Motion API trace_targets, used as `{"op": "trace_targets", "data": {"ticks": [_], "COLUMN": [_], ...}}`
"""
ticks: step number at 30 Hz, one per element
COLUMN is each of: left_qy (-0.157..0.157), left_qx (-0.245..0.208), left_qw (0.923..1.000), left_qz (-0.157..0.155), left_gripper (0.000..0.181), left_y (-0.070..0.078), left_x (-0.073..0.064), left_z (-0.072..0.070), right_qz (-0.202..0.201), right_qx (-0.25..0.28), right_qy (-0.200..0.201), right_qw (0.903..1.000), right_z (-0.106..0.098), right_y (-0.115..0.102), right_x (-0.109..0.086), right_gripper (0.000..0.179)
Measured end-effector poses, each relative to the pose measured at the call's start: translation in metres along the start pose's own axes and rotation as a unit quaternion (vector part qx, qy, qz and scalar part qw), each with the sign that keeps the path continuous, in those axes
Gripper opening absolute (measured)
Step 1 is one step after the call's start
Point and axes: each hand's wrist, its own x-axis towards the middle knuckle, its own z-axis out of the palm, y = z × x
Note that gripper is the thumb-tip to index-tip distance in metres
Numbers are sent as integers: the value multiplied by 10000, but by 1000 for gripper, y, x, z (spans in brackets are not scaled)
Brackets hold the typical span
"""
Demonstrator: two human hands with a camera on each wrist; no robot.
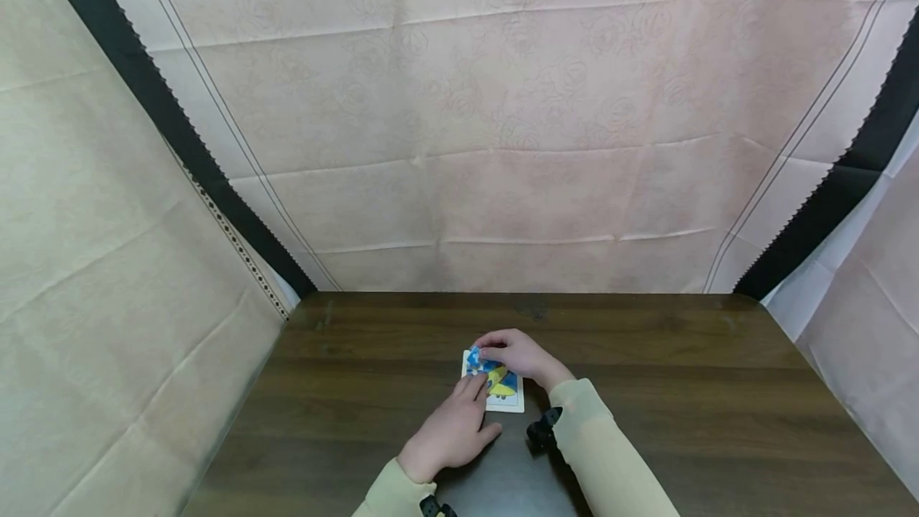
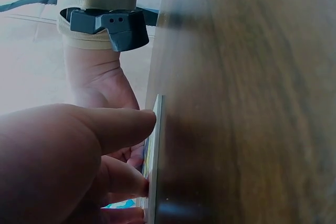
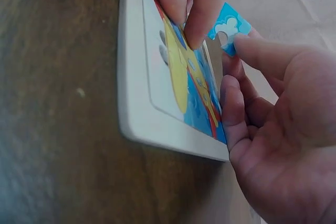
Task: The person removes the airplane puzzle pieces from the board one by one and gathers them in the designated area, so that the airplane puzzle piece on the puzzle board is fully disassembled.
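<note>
A white-framed jigsaw puzzle [image 1: 508,405] with a yellow and blue picture lies on the table. My left hand [image 1: 455,428] rests on its left side, fingers extended; in the right wrist view those fingertips [image 3: 199,30] press on the picture. Between the thumb and fingers of my right hand [image 1: 524,356] is a blue jigsaw piece [image 3: 229,23] with a white cloud and a rounded notch. The piece is tilted up at the puzzle's far edge. Part of the picture is hidden under the left fingers.
The puzzle stands on a brown wood-grain table [image 1: 646,389]. Pale patterned cloth [image 1: 502,142] hangs behind the table and at its sides, with dark bands at the corners. A black wrist device [image 1: 543,429] is strapped on the right sleeve.
</note>
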Motion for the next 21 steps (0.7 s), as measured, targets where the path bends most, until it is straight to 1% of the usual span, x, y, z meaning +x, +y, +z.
{"op": "trace_targets", "data": {"ticks": [8,13,16,21], "left_qy": [109,85,67,43], "left_qx": [55,99,109,105], "left_qw": [9999,9999,9999,9999], "left_qz": [-27,6,2,-31], "left_gripper": [70,71,72,72], "left_y": [0,0,0,1], "left_x": [1,1,0,0], "left_z": [0,1,0,0], "right_qz": [24,92,65,12], "right_qx": [27,-26,-19,124], "right_qy": [48,124,138,177], "right_qw": [10000,9999,9999,9998], "right_z": [-2,-1,-2,-4], "right_y": [1,1,1,3], "right_x": [-2,-3,-3,-4], "right_gripper": [27,29,30,34]}}
